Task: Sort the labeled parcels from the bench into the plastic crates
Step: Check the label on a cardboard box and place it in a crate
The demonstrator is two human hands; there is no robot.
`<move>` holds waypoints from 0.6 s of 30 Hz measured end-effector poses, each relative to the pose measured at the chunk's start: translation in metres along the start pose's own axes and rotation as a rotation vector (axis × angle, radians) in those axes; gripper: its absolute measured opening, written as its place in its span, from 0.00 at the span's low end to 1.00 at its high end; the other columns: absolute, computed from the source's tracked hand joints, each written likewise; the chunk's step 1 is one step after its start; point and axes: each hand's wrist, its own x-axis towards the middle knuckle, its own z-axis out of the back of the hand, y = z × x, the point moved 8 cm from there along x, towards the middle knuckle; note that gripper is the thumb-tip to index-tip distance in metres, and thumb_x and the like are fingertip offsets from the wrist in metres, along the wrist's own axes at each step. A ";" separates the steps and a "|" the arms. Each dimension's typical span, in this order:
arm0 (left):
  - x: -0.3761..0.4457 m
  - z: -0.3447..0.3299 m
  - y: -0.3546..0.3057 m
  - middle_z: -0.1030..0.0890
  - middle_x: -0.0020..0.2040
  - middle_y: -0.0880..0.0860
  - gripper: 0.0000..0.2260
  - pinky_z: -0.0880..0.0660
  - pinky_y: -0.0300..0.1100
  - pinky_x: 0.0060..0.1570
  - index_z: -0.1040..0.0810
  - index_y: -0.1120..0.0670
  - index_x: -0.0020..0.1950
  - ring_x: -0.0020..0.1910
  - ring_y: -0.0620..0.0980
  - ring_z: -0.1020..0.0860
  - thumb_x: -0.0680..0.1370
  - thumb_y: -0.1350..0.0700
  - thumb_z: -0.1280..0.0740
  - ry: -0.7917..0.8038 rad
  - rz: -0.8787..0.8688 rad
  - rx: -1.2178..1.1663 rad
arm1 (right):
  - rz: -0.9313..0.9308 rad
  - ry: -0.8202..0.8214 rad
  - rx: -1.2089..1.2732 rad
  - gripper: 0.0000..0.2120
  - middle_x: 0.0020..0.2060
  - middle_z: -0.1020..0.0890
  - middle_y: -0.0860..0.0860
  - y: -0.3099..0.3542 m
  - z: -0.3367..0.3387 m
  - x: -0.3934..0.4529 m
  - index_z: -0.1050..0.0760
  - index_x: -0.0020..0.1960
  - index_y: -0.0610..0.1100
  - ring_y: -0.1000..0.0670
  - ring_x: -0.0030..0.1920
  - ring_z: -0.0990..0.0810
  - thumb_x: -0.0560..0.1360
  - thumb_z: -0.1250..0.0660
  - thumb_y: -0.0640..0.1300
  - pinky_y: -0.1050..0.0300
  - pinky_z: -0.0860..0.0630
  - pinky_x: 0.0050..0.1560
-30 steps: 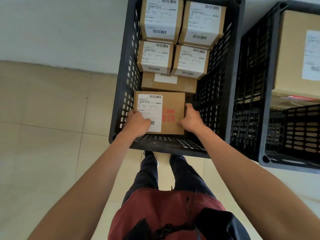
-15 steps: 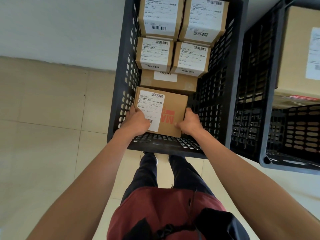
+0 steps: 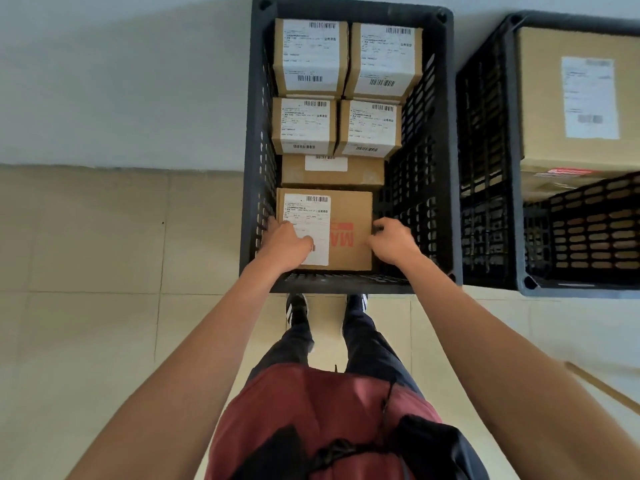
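Note:
A brown labelled parcel (image 3: 346,209) with red print lies flat at the near end of a black plastic crate (image 3: 346,285). My left hand (image 3: 287,244) grips its near left corner, thumb across the white label. My right hand (image 3: 394,242) holds its right edge with curled fingers, thumb on the top face. Beyond it in the same crate lie a flat brown parcel (image 3: 332,174) and several small labelled parcels (image 3: 308,57), stacked toward the far wall.
A second black crate (image 3: 516,220) stands close on the right and holds a large labelled box (image 3: 571,98). The crates sit on a tiled floor (image 3: 97,271) against a pale wall. My feet are at the crate's near rim. A wooden stick (image 3: 602,388) lies lower right.
The parcel was tilted between my hands half a second ago. It now lies square and lower in the crate's near end, and both hands have stayed on it.

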 end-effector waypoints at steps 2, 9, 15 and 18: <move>-0.013 0.010 -0.012 0.30 0.75 0.55 0.25 0.25 0.53 0.68 0.30 0.52 0.79 0.70 0.57 0.26 0.81 0.51 0.35 -0.031 -0.090 -0.048 | 0.032 -0.068 0.067 0.25 0.68 0.21 0.44 0.004 0.015 -0.021 0.31 0.78 0.44 0.44 0.65 0.21 0.82 0.31 0.45 0.51 0.23 0.62; -0.065 0.047 -0.078 0.26 0.71 0.45 0.22 0.28 0.28 0.55 0.32 0.50 0.80 0.61 0.41 0.22 0.86 0.49 0.37 -0.046 -0.391 -0.133 | 0.141 -0.253 0.332 0.22 0.68 0.20 0.51 0.007 0.062 -0.109 0.27 0.76 0.49 0.53 0.65 0.22 0.83 0.32 0.48 0.62 0.27 0.55; -0.106 0.039 -0.157 0.20 0.68 0.46 0.18 0.27 0.42 0.67 0.25 0.49 0.75 0.65 0.43 0.23 0.85 0.49 0.36 -0.011 -0.657 -0.109 | 0.186 -0.452 0.505 0.21 0.66 0.18 0.54 -0.027 0.106 -0.172 0.25 0.74 0.48 0.54 0.65 0.20 0.82 0.30 0.47 0.48 0.25 0.71; -0.128 0.015 -0.195 0.19 0.67 0.45 0.18 0.27 0.44 0.67 0.25 0.49 0.75 0.64 0.43 0.21 0.85 0.49 0.36 0.001 -0.751 -0.059 | 0.181 -0.576 0.580 0.20 0.64 0.18 0.57 -0.057 0.132 -0.203 0.24 0.73 0.50 0.57 0.65 0.20 0.82 0.30 0.47 0.48 0.24 0.70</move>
